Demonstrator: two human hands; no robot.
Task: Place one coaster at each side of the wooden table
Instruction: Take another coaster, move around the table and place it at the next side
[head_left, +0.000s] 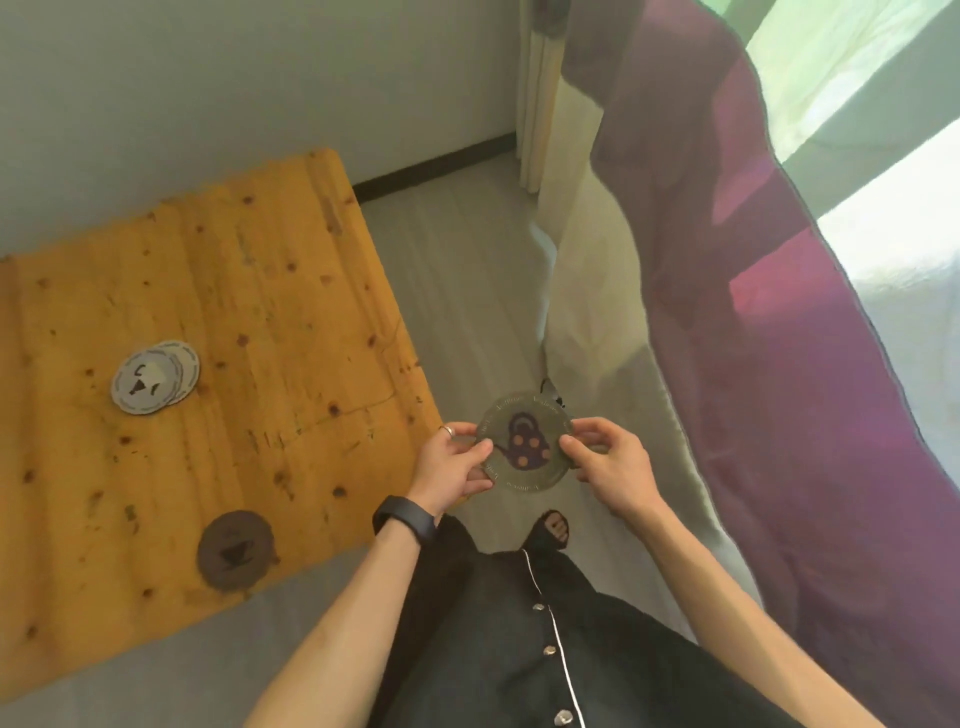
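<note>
Held coaster: a round grey coaster (525, 441) with a purple spotted teapot on it, up in the air just off the table's right edge, over the grey floor (467, 270).
Left hand (453, 465): pinching the left rim of that coaster, thumb on top. There's a ring on one finger and a dark band (406, 519) on the wrist.
Right hand (608, 462): clamped on the right rim, same kind of pinch, so both hands share the one coaster.
Table: a knotty wooden table (234, 312), low, off to the left of the person.
Coasters on the table: two pale ones (153, 379) overlapping near the middle, plus a dark brown one (235, 551) close to the near edge.
Off to the right: a purple cover (779, 338) draped over something pale, pretty blurry.
Down low: dark buttoned clothing (545, 649) and one foot (555, 527) poking out.
</note>
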